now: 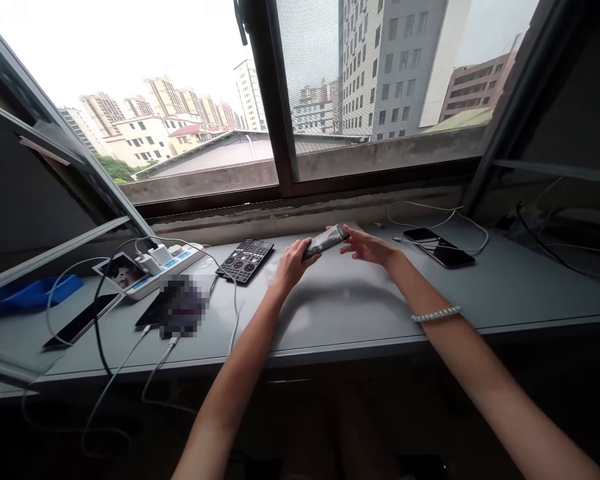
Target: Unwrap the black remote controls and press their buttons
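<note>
My left hand [294, 261] grips the near end of a dark remote wrapped in clear plastic [326, 241], holding it a little above the grey window ledge [360, 313]. My right hand [367, 245] is at the remote's far end, fingers spread and touching or just beside it. A bead bracelet [436, 314] sits on my right wrist. Two more black remotes [245, 259] lie side by side on the ledge, left of my left hand.
A white power strip [167, 267] with plugs and white cables sits at left, beside a small photo card [121, 271] and a dark tablet [80, 323]. Two phones [439, 247] with a white cable lie at right. A blurred object [183, 307] is near the front edge.
</note>
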### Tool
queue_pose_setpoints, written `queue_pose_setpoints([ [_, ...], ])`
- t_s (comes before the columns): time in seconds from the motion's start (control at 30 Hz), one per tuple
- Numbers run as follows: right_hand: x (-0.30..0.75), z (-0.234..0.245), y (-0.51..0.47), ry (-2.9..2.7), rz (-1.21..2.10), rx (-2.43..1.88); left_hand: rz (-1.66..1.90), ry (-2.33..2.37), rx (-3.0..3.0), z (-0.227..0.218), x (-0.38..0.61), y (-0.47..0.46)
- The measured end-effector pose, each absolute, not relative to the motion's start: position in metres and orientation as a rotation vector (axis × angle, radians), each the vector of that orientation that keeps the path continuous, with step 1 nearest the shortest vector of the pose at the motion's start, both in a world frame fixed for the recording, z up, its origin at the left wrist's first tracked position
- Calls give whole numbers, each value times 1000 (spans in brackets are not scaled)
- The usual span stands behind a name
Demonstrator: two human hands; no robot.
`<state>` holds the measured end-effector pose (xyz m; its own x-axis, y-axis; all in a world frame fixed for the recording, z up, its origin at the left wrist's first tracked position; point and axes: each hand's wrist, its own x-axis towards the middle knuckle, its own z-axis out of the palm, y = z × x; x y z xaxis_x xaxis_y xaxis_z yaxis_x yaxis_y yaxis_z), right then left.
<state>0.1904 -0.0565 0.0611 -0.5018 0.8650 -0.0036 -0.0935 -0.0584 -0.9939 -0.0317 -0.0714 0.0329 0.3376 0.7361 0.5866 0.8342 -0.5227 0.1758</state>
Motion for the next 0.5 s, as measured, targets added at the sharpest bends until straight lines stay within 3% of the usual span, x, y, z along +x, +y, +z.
queue_pose_setpoints([
  [0.23, 178, 51, -55, -1750, 1383, -1006, -890, -1478, -2458, 28, -29, -74],
  [0.37, 164, 66, -76, -1639, 622, -1114, -854, -1570, -2471, 29, -28, -76],
  [0.43, 161, 77, -102, -1558, 211, -964, -770, -1610, -2500, 28, -29, -77],
  [0.5, 166, 84, -132, -1549, 13, -754, -672, -1652, -2533, 28, -30, -78],
])
